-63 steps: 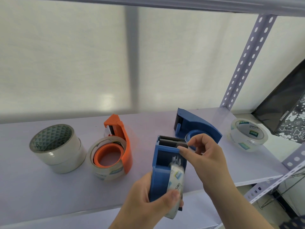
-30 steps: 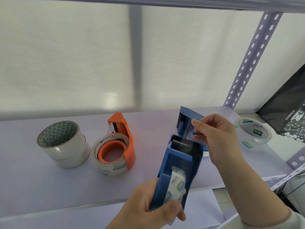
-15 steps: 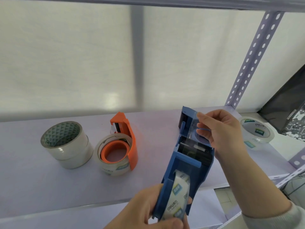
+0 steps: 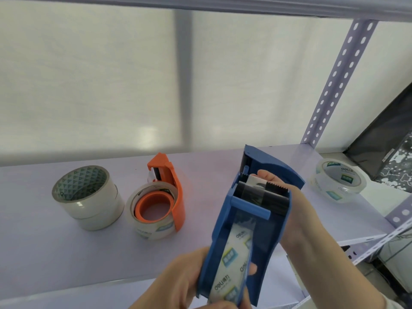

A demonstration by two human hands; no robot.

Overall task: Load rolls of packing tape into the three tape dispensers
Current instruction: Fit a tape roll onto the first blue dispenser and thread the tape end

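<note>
Blue dispenser (image 4: 249, 228), held near centre above the shelf (image 4: 66, 253): left hand (image 4: 185, 279) wraps its rear and tape roll (image 4: 231, 270), steadying it. Right hand (image 4: 296, 210) pinches the tape end (image 4: 256, 181) at the toothed blade, apparently threading it. Orange dispenser (image 4: 166, 195), loaded, left; second blue dispenser (image 4: 272, 166) behind; spare roll (image 4: 341, 179) far right.

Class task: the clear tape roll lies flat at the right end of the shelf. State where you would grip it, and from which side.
Grip the clear tape roll across its outer rim, fingers coming down from above. It lies flat with its core open upward and space around it on the shelf, so the rim is probably easiest to reach.
</note>
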